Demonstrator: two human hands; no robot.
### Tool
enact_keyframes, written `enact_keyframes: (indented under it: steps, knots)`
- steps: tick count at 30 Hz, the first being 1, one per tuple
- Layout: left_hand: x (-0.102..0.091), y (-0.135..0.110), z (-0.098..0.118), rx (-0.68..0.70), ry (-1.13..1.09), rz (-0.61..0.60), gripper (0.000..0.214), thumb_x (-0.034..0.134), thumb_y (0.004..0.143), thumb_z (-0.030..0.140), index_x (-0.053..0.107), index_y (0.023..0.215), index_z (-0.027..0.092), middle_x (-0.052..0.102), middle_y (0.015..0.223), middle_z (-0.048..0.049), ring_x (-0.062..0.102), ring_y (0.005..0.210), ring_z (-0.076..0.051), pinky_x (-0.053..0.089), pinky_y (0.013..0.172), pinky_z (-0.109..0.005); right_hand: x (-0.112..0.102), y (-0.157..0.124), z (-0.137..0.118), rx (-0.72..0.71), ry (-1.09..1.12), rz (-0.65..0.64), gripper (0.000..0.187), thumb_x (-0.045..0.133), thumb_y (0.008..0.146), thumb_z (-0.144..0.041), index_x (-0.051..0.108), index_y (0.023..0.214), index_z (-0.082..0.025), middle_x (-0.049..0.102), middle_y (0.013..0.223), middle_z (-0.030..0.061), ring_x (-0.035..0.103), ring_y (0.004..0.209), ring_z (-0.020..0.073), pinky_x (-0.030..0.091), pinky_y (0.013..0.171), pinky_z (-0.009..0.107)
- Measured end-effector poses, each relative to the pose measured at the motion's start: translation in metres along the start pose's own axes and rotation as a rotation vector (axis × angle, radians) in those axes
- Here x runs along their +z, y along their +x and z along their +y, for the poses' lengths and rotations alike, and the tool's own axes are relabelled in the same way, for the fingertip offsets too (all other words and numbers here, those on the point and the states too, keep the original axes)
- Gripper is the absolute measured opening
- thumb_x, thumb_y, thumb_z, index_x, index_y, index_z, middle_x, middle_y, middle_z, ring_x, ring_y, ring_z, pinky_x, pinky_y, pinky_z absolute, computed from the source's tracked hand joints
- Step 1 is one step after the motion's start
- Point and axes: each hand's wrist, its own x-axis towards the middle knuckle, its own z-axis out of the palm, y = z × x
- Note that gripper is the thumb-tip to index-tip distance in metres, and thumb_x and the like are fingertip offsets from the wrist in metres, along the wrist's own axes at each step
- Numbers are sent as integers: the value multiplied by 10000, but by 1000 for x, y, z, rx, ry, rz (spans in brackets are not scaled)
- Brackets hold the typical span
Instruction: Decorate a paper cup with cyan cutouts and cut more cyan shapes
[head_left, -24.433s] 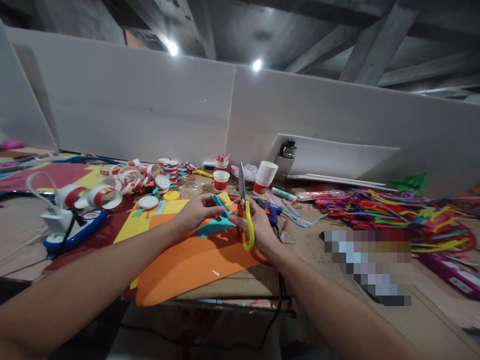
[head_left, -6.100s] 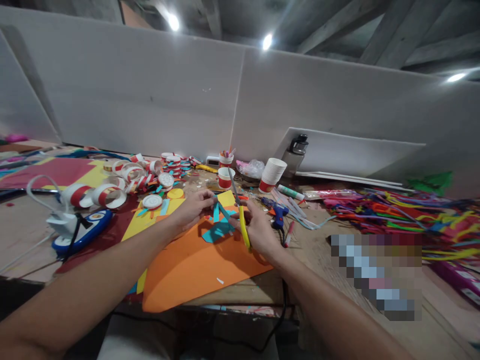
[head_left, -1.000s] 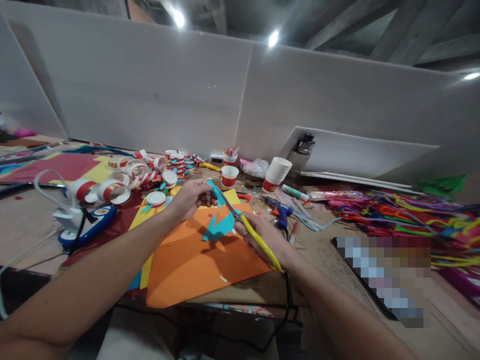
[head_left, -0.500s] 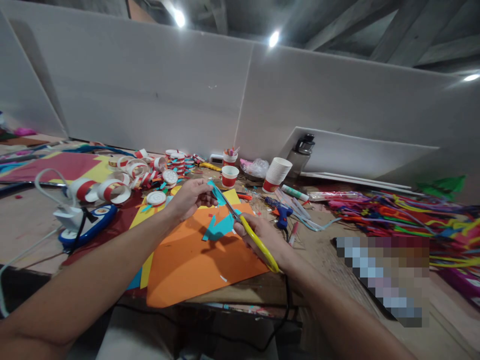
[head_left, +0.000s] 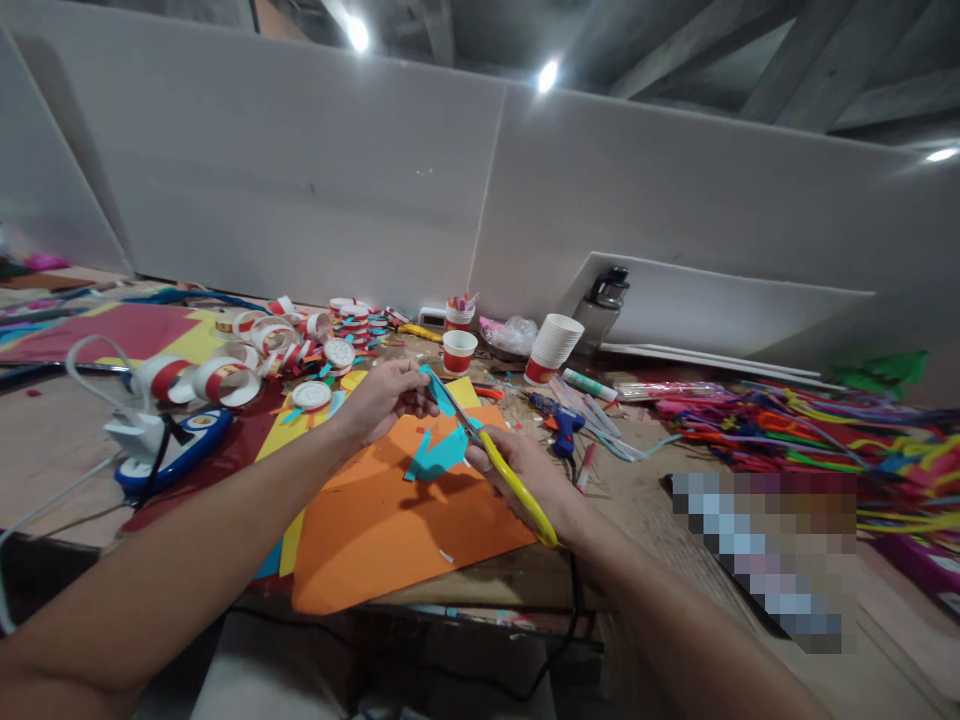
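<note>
Pinched in the fingers of my left hand (head_left: 395, 398) is a small piece of blue paper (head_left: 438, 389), held above the sheets. My right hand (head_left: 525, 472) grips yellow-handled scissors (head_left: 516, 484), whose blades point up and left against the blue paper. Whether the blades are parted is too small to tell. Under both hands lies a large orange sheet (head_left: 390, 550), over yellow paper (head_left: 300, 520). Blue paper scraps (head_left: 441, 456) rest on the orange sheet between the hands.
A red-and-white paper cup (head_left: 460, 353) stands behind my hands, with a cup stack (head_left: 553, 350) to its right. A blue glue gun (head_left: 566, 430) lies right of the scissors. Cut cup rings (head_left: 232, 378) and a blue power strip (head_left: 176, 452) are at left, colourful pipe cleaners (head_left: 787, 430) at right.
My left hand and the blue paper have shifted very slightly. The scissors stay in nearly the same place.
</note>
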Motion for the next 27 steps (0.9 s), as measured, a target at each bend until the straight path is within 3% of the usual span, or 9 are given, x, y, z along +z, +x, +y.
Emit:
enact_keyframes:
  steps: [17, 27]
  knots:
    - [1, 0, -1, -30, -9, -9, 211, 676, 709, 256, 513, 634, 144, 607, 546, -21, 611, 500, -127, 389, 471, -206, 3, 4, 1, 5, -44, 28, 345, 507, 877, -522, 515, 775, -193, 461, 569, -45, 429, 514, 92, 291, 481, 197]
    - [-2, 2, -3, -18, 56, -4, 277, 676, 761, 369, 539, 684, 142, 603, 567, -16, 640, 526, -143, 397, 467, -204, 3, 2, 2, -6, -40, 30, 384, 483, 877, -559, 523, 779, -190, 434, 564, -50, 401, 513, 91, 282, 482, 201]
